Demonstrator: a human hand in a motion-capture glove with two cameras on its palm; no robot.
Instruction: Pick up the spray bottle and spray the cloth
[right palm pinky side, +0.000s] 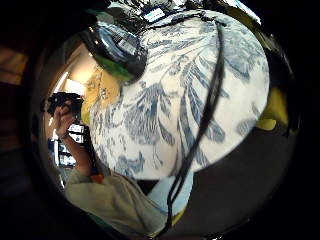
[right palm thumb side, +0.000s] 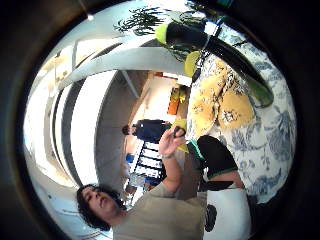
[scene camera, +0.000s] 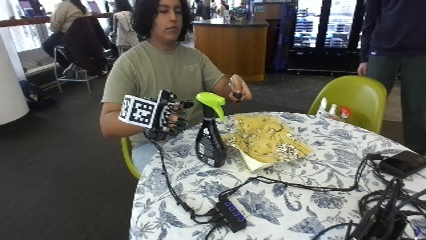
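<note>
Nearest us a black hub (scene camera: 231, 214) sits on the table (scene camera: 313, 200), behind it the spray bottle (scene camera: 210, 135) stands upright beside the yellow cloth (scene camera: 267, 137), untouched, our gloved right hand (scene camera: 168, 116) hovering just beside its trigger, fingers loosely curled, holding nothing.

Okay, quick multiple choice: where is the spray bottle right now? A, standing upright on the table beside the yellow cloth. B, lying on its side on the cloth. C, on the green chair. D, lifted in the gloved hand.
A: the spray bottle stands upright on the table, beside the yellow cloth; the gloved right hand is apart from it.
</note>
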